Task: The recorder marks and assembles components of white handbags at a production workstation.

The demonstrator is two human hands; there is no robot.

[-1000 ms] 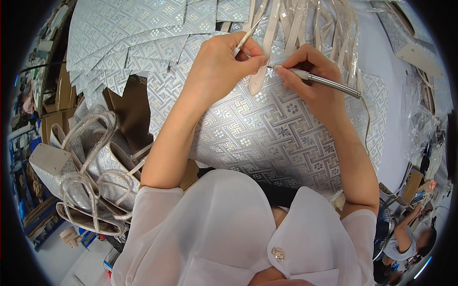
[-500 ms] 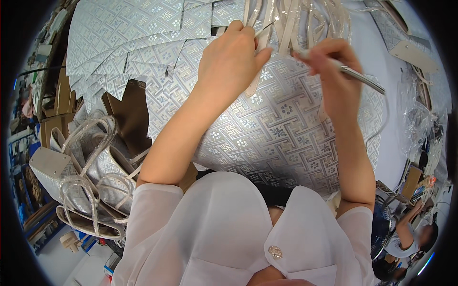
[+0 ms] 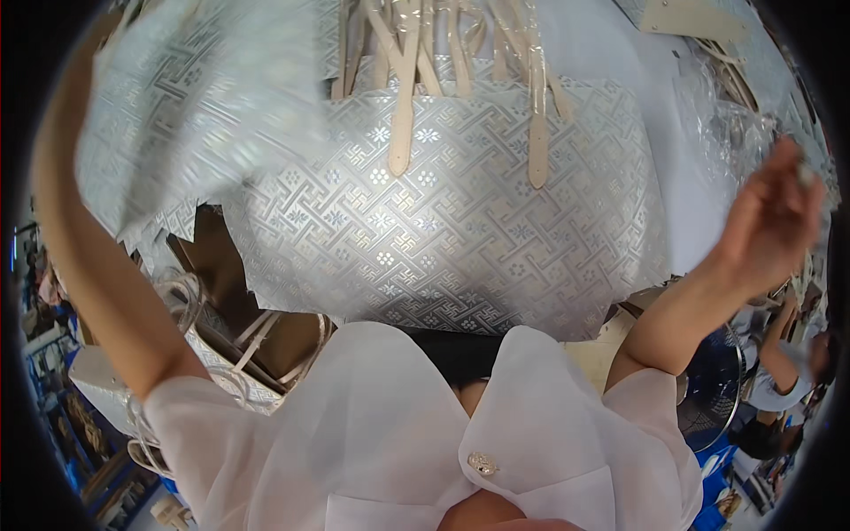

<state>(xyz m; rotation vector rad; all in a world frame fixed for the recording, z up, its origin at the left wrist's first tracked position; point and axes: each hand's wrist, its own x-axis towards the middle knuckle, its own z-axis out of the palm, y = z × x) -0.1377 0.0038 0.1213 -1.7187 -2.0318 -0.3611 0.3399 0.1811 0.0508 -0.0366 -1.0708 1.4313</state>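
Note:
A silver-grey patterned sheet (image 3: 460,221), with a geometric and flower design, lies across the work surface in front of me. Two beige strap ends, the left strap (image 3: 401,142) and the right strap (image 3: 537,146), lie over its far part. At the far left another patterned sheet (image 3: 212,97) is lifted and blurred. My left forearm (image 3: 84,221) reaches up beside it; the hand is lost at the dark rim and behind the sheet, its fingers hidden. Out at the right, my right hand (image 3: 766,221) is raised off the sheet, blurred, fingers closed around something small and pale that I cannot make out.
More beige straps (image 3: 460,44), some in clear film, bunch at the far edge. Clear plastic wrap (image 3: 722,133) lies at the right. Patterned bags (image 3: 239,354) stand low on the left by brown board (image 3: 226,248). A fan (image 3: 713,389) and another person (image 3: 779,372) are at the lower right.
Both hands have left the straps: the left arm swung far left, the right hand went out to the right. Two straps now lie separated on the sheet. The far-left sheet has lifted.

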